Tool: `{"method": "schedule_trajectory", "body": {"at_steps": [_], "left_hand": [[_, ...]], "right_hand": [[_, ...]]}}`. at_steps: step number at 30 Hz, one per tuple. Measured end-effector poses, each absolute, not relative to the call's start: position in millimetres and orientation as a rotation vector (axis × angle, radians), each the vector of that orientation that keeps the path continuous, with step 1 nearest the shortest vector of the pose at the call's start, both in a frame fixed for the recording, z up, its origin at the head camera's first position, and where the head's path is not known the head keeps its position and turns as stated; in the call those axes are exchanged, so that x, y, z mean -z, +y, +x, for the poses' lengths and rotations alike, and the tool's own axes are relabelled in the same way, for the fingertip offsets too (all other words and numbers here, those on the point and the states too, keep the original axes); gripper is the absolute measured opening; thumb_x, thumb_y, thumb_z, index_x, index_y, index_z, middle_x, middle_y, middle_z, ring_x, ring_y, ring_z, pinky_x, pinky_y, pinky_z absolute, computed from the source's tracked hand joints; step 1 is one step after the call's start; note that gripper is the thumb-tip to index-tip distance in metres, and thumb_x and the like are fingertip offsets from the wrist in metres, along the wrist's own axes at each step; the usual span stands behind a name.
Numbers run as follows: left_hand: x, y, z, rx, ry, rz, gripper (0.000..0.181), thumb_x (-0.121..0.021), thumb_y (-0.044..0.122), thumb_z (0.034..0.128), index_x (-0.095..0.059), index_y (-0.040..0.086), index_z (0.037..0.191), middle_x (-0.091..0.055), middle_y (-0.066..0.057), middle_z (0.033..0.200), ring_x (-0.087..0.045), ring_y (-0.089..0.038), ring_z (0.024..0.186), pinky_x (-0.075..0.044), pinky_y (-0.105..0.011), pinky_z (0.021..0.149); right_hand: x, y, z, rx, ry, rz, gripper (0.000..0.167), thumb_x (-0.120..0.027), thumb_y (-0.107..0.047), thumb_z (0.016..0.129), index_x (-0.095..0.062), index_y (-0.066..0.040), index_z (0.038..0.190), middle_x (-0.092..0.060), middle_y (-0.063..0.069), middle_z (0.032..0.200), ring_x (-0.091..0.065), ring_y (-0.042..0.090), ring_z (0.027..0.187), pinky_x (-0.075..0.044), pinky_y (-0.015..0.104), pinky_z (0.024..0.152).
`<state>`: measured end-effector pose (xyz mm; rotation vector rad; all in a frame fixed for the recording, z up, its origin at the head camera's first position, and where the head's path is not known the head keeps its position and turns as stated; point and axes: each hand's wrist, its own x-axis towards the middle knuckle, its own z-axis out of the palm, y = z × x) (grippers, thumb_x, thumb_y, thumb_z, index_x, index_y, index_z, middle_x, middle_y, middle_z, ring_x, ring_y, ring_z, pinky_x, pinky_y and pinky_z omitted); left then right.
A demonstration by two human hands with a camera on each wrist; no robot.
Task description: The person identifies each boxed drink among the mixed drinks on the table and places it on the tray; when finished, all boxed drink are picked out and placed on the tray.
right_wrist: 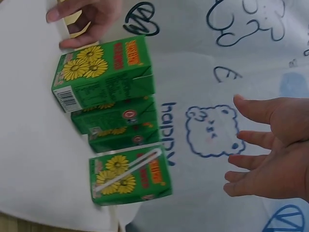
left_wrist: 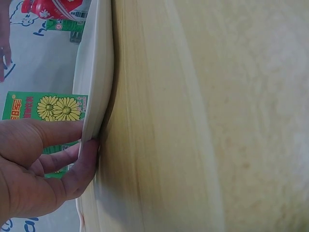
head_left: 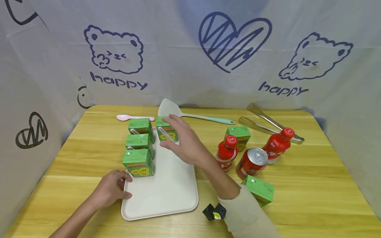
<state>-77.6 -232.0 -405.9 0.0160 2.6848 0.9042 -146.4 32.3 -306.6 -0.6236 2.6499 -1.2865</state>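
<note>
A white tray (head_left: 163, 193) lies on the table, and my left hand (head_left: 110, 186) pinches its left rim between thumb and fingers. Three green drink cartons (head_left: 138, 162) printed with yellow flowers stand in a row along the tray's left side. Across from the farthest one stands another green carton (right_wrist: 130, 179) with a white straw on its face, at the tray's far end. My right hand (head_left: 186, 140) hovers just above and beside this carton, its fingers spread. A gap separates that hand (right_wrist: 277, 147) from the carton in the right wrist view.
Right of the tray stand two red bottles (head_left: 226, 155), a red can (head_left: 253, 163) and two green cartons (head_left: 259, 190). Behind lie a pink spoon (head_left: 135, 117), a spatula (head_left: 205, 118) and metal tongs (head_left: 268, 122). A small black device (head_left: 215, 211) sits by my right sleeve.
</note>
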Motion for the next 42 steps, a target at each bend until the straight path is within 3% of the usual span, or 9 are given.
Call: {"method": "schedule_trajectory", "body": {"at_steps": [10,17,24,32,42], "left_hand": [[404,-232,-78,-0.915,2.68,0.026,0.041,-0.085,0.004,0.0622,-0.063,0.001,0.097,-0.055,-0.012,0.094,-0.054,-0.016,0.076,-0.043,-0.024,0.056],[404,-233,-78,-0.915,2.679,0.028,0.041,-0.085,0.004,0.0626,-0.063,0.001,0.097,-0.055,-0.012,0.094,-0.054,-0.016,0.076,-0.043,-0.024,0.056],[405,-232,-78,-0.93,2.68,0.026,0.041,-0.085,0.003,0.062,-0.063,0.001,0.096,-0.055,-0.012,0.094,-0.055,-0.016,0.076,-0.044,-0.024,0.056],[406,-233,-78,-0.941,2.687,0.027,0.041,-0.085,0.002,0.0614,-0.063,0.001,0.096,-0.055,-0.011,0.092,-0.056,-0.015,0.076,-0.044,-0.024,0.055],[405,-232,-78,-0.94,2.681,-0.001,0.041,-0.085,0.002,0.0614,-0.063,0.001,0.096,-0.055,-0.011,0.093,-0.055,-0.016,0.075,-0.044,-0.024,0.056]], "right_hand": [[287,84,-107,1.378,2.675,-0.765,0.063,-0.069,-0.024,0.086,-0.04,-0.02,0.142,-0.031,0.0,0.153,-0.031,0.023,0.141,-0.031,0.051,0.11],[277,131,-102,1.301,2.717,-0.785,0.073,-0.073,-0.018,0.083,-0.036,-0.02,0.145,-0.03,0.001,0.154,-0.028,0.024,0.143,-0.03,0.052,0.111],[272,180,-113,1.022,2.791,-0.701,0.074,-0.073,-0.016,0.082,-0.035,-0.023,0.145,-0.034,0.006,0.152,-0.034,0.033,0.138,-0.033,0.059,0.105],[284,220,-145,0.893,2.82,-0.671,0.063,-0.069,-0.013,0.085,-0.041,-0.009,0.142,-0.043,0.014,0.145,-0.038,0.037,0.134,-0.031,0.058,0.106],[308,234,-179,0.893,2.736,-0.571,0.061,-0.07,-0.014,0.085,-0.044,-0.005,0.139,-0.045,0.017,0.144,-0.039,0.04,0.133,-0.034,0.054,0.106]]}}
